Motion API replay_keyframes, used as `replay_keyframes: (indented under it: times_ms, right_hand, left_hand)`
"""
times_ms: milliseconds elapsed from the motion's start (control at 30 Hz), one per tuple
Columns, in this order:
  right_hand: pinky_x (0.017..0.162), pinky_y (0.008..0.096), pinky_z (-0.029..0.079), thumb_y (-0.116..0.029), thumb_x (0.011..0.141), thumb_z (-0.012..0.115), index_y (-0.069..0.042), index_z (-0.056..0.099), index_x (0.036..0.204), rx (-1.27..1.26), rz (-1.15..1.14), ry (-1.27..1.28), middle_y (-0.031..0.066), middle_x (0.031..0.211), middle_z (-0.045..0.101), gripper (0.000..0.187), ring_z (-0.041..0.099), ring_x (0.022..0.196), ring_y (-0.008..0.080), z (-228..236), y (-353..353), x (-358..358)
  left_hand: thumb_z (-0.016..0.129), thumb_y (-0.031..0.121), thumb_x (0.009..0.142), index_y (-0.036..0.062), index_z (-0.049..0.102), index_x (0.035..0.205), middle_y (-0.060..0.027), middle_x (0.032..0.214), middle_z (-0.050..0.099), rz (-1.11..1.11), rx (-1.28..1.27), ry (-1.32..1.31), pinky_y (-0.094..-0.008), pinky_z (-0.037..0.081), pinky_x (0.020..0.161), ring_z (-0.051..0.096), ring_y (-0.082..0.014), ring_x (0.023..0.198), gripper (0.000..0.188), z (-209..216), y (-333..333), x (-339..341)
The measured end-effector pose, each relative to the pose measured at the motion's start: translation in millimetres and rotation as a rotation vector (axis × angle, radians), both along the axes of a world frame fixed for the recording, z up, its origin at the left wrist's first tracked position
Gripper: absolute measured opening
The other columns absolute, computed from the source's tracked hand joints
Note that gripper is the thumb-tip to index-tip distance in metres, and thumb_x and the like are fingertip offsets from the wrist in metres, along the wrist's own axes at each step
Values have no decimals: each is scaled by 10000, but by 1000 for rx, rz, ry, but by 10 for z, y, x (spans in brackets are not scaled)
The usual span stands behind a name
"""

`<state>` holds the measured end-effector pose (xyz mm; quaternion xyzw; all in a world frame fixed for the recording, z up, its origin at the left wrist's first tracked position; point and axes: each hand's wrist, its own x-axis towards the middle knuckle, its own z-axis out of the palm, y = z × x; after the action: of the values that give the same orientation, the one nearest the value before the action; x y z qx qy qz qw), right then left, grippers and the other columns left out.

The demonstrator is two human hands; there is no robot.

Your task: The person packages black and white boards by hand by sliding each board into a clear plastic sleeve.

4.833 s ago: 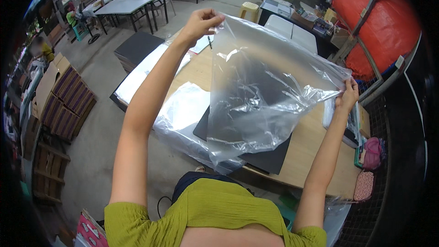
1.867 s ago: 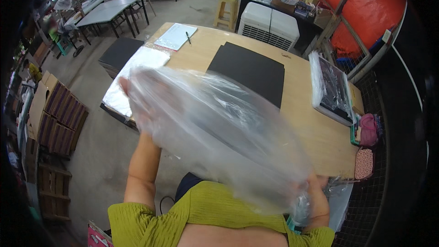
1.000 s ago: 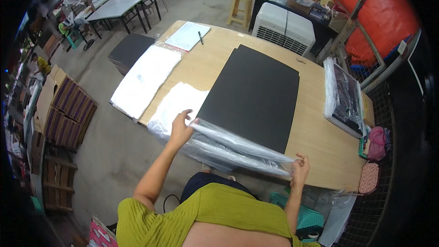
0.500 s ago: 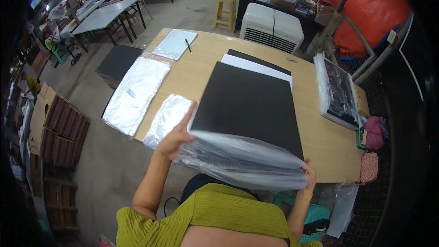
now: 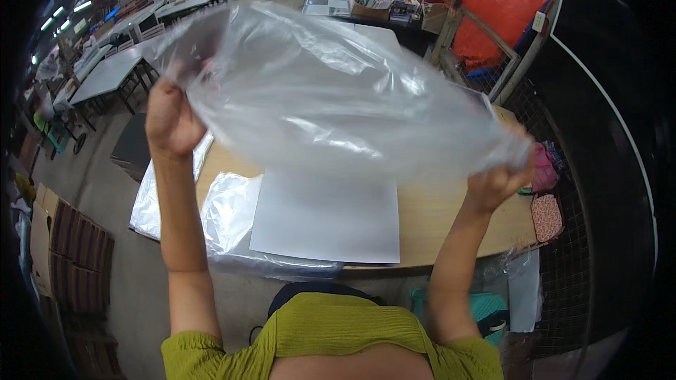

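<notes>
A large clear plastic bag is raised over the table, spread wide between my two hands and partly smeared by motion. My left hand is closed on its left end. At the other end my right hand, somewhat blurred, grips the plastic. Below the bag, a white sheet lies flat at the table's near edge, its far part hidden by the plastic. Beside it on the left are shiny folded clear plastic bags. No black board shows; the raised bag covers much of the tabletop.
The wooden table spreads out under the bag. A pink patterned pouch lies at its right edge. Stacked cardboard boxes stand on the floor to the left. A wire mesh partition runs along the right.
Both hands have lifted from the near edge up over the table, drawing the plastic bag out wide. The black board seen before is out of sight, and a white sheet shows at the near edge.
</notes>
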<state>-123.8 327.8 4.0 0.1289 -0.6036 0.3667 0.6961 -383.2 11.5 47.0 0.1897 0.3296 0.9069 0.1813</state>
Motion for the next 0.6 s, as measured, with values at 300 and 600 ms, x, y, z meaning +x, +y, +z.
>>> replay_keyframes:
  times_ms: [300,600]
  right_hand:
    - [865,272,449,-275,966,533,-9,587,1193,-76,-27,38,98,1071,632,354,592,927,161,945,347,-691]
    - [1121,415,199,-241,914,451,-51,325,1451,142,-587,-105,217,1456,293,583,286,1356,362,144,416,-444]
  left_hand:
    - [688,271,872,-2,554,1201,-72,1056,638,596,-675,992,-239,457,798,578,-97,928,448,183,-87,-439]
    - [612,130,910,-11,533,1234,-72,1095,630,348,-461,794,-300,486,866,598,-140,992,362,-115,85,-509]
